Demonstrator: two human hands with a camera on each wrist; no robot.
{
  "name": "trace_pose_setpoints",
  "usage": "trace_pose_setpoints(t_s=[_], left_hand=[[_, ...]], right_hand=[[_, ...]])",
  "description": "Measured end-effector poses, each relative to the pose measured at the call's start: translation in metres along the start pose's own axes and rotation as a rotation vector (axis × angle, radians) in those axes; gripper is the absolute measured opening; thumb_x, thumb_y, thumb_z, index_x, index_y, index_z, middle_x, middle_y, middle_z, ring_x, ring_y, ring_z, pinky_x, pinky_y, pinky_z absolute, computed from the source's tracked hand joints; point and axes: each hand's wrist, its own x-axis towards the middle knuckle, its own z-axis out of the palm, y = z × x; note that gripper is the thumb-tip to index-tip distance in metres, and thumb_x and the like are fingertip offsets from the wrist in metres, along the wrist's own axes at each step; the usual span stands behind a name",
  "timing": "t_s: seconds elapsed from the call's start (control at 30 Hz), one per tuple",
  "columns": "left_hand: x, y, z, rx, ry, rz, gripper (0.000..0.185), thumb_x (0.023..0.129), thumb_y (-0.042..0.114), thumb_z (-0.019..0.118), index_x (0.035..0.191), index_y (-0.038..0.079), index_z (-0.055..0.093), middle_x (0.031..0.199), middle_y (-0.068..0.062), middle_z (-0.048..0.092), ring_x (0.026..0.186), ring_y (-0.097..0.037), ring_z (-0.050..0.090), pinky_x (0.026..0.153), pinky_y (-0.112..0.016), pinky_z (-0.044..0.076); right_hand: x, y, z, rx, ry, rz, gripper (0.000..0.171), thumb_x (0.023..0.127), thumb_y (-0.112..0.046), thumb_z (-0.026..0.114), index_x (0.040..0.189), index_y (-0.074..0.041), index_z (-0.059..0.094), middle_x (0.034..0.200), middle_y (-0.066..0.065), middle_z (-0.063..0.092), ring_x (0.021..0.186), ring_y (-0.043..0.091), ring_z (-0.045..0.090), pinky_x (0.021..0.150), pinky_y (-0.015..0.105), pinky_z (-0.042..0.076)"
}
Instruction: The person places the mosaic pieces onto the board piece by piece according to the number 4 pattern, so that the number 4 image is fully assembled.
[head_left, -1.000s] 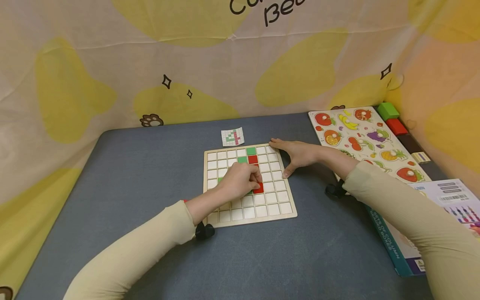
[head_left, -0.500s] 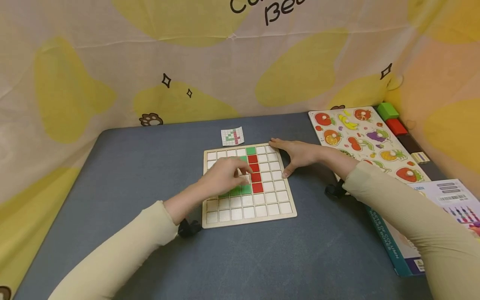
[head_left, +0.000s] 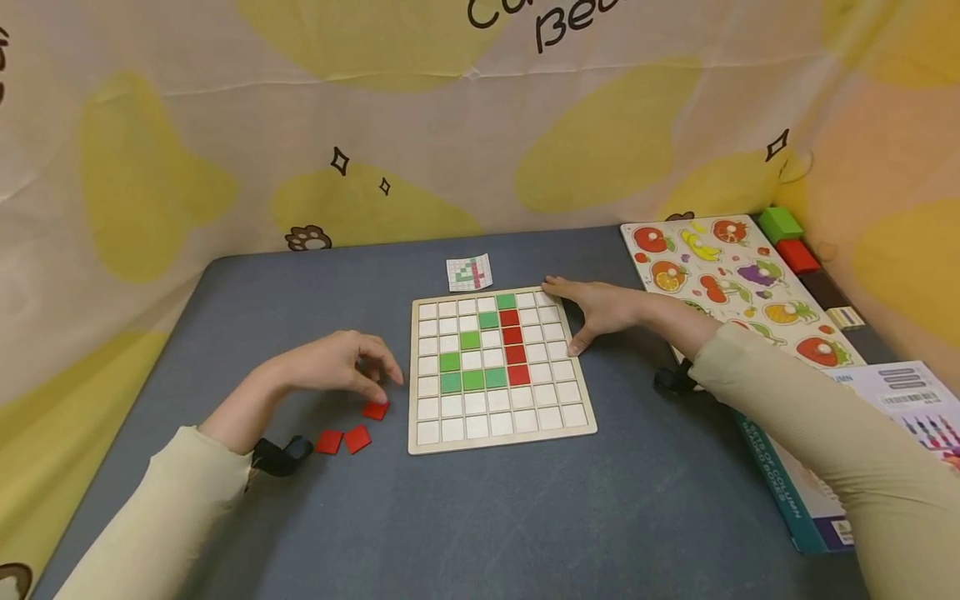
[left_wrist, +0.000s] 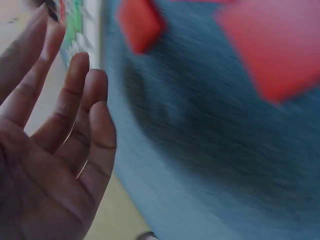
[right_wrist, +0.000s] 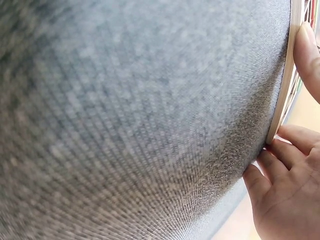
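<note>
My left hand (head_left: 337,364) hovers left of the board, fingers loosely bent, with nothing between them. Its thumb tip overlaps a red square tile (head_left: 376,410) in the head view. Two more red tiles lie nearby, a left one (head_left: 329,442) and a right one (head_left: 357,438). In the left wrist view the fingers (left_wrist: 65,110) are spread apart beside blurred red tiles. A wooden grid board (head_left: 465,447) has white cells, several green tiles (head_left: 473,380) and a column of red tiles (head_left: 515,354). My right hand (head_left: 600,310) rests at its right edge, thumb and fingers spread along the rim (right_wrist: 285,95).
A small pattern card (head_left: 468,273) with a green and pink grid lies behind the board. At the right are a fruit puzzle board (head_left: 738,292), green and red blocks (head_left: 780,223), and a printed box (head_left: 817,500). A patterned cloth (head_left: 420,125) rises behind the table.
My left hand has let go of a red tile in the board's red column and moved left off the board, over the loose red tiles. My right hand stays at the edge.
</note>
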Motion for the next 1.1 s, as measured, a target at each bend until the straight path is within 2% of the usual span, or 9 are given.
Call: trace_pose_setpoints(t_s=[0.13,0.23,0.4,0.6,0.73,0.87,1.03,1.1], left_hand=[[-0.008,-0.017,0.005,0.009,-0.046,-0.011,0.031,0.077,0.017,0.084,0.106,0.021,0.074,0.104,-0.003,0.062,0.093,-0.019,0.054,0.08,-0.024,0.046],[-0.009,-0.024,0.009,0.01,-0.051,0.004,0.034,0.075,0.016,0.084,0.107,0.023,0.075,0.104,-0.002,0.059,0.091,-0.017,0.051,0.08,-0.024,0.045],[-0.007,-0.028,0.012,0.027,-0.019,0.034,0.032,0.073,0.017,0.085,0.103,0.024,0.075,0.1,0.0,0.058,0.086,-0.014,0.05,0.077,-0.023,0.044],[-0.002,-0.027,0.015,0.106,0.028,0.056,0.029,0.071,0.014,0.086,0.095,0.025,0.074,0.095,0.003,0.059,0.082,-0.012,0.052,0.075,-0.023,0.045],[0.001,-0.024,0.016,0.099,0.089,0.032,0.026,0.074,0.007,0.084,0.093,0.018,0.07,0.086,0.003,0.062,0.079,-0.012,0.055,0.072,-0.022,0.047],[0.008,-0.016,0.021,0.065,0.184,-0.005,0.021,0.077,0.005,0.081,0.092,0.014,0.069,0.078,0.002,0.066,0.075,-0.011,0.058,0.069,-0.023,0.048],[0.021,0.001,0.029,0.084,0.318,-0.006,0.012,0.082,0.006,0.077,0.088,0.015,0.072,0.079,0.003,0.071,0.073,-0.007,0.061,0.068,-0.022,0.048],[0.025,0.01,0.031,0.084,0.352,-0.014,0.011,0.082,0.005,0.077,0.086,0.015,0.073,0.079,0.003,0.073,0.072,-0.007,0.062,0.068,-0.022,0.048]], right_hand=[[0.0,0.0,0.0,-0.004,-0.001,-0.001,0.115,0.075,-0.032,0.086,0.159,-0.005,0.011,0.168,0.017,0.001,0.156,0.038,0.004,0.123,0.059,0.014],[0.0,-0.001,0.0,-0.005,-0.001,-0.001,0.115,0.075,-0.032,0.086,0.159,-0.005,0.012,0.168,0.017,0.002,0.156,0.038,0.004,0.123,0.059,0.014],[0.0,-0.002,0.0,-0.003,0.001,-0.004,0.116,0.075,-0.032,0.086,0.159,-0.005,0.011,0.168,0.017,0.001,0.155,0.038,0.004,0.123,0.059,0.013],[-0.001,-0.002,-0.001,0.004,0.005,0.001,0.116,0.074,-0.031,0.086,0.159,-0.005,0.012,0.168,0.017,0.001,0.156,0.038,0.004,0.123,0.059,0.012],[0.0,-0.002,0.0,0.01,0.005,0.0,0.115,0.075,-0.031,0.086,0.159,-0.005,0.012,0.168,0.017,0.001,0.156,0.038,0.003,0.123,0.059,0.012],[-0.001,-0.002,0.0,0.016,0.001,-0.004,0.116,0.075,-0.032,0.086,0.159,-0.004,0.011,0.168,0.017,0.002,0.156,0.038,0.003,0.123,0.059,0.013],[-0.001,0.0,0.001,0.008,0.002,0.001,0.115,0.075,-0.033,0.086,0.159,-0.005,0.012,0.168,0.018,0.002,0.155,0.039,0.004,0.122,0.061,0.012],[0.0,0.001,0.001,0.006,0.002,0.003,0.115,0.075,-0.034,0.086,0.159,-0.005,0.012,0.168,0.018,0.002,0.155,0.039,0.004,0.122,0.062,0.011]])
